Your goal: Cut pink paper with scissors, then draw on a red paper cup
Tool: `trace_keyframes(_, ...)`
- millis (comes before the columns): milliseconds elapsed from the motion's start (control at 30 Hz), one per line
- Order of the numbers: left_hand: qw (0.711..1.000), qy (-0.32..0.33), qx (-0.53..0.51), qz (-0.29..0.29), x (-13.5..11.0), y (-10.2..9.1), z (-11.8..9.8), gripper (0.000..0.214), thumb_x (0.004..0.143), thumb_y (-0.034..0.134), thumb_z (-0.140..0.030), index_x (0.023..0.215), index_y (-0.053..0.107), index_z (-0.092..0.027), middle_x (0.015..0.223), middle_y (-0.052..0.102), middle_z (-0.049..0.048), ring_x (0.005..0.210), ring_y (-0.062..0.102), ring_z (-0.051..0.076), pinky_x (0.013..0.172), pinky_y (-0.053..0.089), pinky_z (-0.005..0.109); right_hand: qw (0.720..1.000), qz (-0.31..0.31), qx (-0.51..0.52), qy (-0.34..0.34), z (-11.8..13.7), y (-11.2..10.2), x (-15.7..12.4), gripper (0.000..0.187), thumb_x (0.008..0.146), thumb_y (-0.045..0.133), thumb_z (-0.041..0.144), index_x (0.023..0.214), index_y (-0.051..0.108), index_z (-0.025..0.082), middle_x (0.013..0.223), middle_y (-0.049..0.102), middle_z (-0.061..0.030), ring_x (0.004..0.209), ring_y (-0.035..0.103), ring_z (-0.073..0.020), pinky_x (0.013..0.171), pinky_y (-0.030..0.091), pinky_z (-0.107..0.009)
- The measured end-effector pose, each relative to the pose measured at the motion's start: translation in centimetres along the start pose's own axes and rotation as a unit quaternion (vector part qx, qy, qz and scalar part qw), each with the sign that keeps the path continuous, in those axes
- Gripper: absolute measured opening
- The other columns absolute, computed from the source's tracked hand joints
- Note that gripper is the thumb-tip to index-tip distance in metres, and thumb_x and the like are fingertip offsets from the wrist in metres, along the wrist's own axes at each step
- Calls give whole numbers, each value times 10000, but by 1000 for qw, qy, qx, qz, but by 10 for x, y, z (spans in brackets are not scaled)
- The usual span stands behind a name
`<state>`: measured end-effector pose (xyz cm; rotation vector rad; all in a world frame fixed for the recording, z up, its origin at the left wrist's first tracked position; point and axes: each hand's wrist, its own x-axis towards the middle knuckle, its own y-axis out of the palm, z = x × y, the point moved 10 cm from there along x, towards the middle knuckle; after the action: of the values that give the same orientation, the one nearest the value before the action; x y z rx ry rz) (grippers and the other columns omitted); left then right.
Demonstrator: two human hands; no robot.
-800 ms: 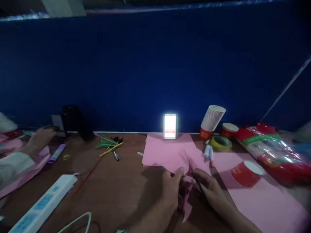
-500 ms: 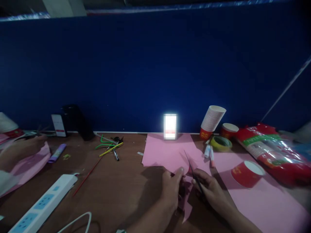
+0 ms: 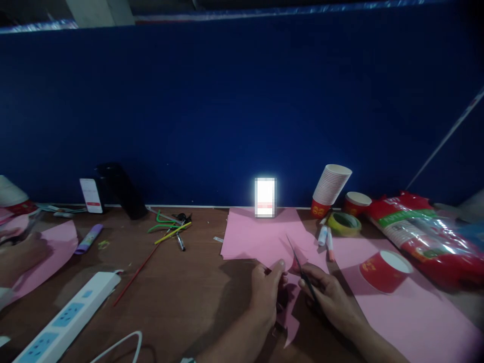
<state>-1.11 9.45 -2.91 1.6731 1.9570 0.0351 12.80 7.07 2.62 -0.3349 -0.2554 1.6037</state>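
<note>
My left hand (image 3: pixel 265 292) is closed on a piece of pink paper (image 3: pixel 292 322), pinched between thumb and fingers. A jagged strip of that paper hangs below the hand. In my right hand (image 3: pixel 329 295) is a pair of dark scissors (image 3: pixel 297 256), its fingers wrapped round the handles and the blades pointing up and away from me. The blades lie beside the held paper; whether they touch it I cannot tell. Behind both hands lies a stack of pink sheets (image 3: pixel 245 234), and a bright phone (image 3: pixel 265 197) stands at its back edge.
To the right are a red paper cup (image 3: pixel 381 272), stacked cups (image 3: pixel 330 186), yellow tape (image 3: pixel 344 223), markers (image 3: pixel 322 235) and a red plastic bag (image 3: pixel 431 237). A power strip (image 3: pixel 71 315), straws (image 3: pixel 170 234) and a purple tube (image 3: pixel 89 239) lie left. Another person's hand (image 3: pixel 28 257) works at far left.
My hands and the scissors stay almost where they were. The other person's hand at far left has drawn back left and down, uncovering more of the pink paper there.
</note>
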Motion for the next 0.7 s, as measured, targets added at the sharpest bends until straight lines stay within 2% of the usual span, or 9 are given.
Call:
trace_keyframes(233,1000,3,4,2,3,-1,1,352,611,750,-435,656,572,-135,501,549,-22,436,482,87,444,401,211,1000,8,21,7,2,3,-1,457,776,594,441,1094,658,119,577,536,18,487,470,-120,424,378,-207)
trace_keyframes(367,1000,25,18,2,4,-2,-5,326,636,731,-413,641,556,-138,504,546,-23,453,480,81,455,399,201,1000,9,7,17,0,2,-1,470,777,588,445,1117,659,128,545,512,26,488,488,-129,424,376,-208)
trace_keyframes(700,998,36,60,-1,4,-3,-7,333,629,723,-432,606,573,-136,487,557,-7,441,479,94,444,384,211,1000,5,11,23,-1,2,0,456,767,596,435,1107,668,140,569,539,19,506,512,-135,445,398,-219)
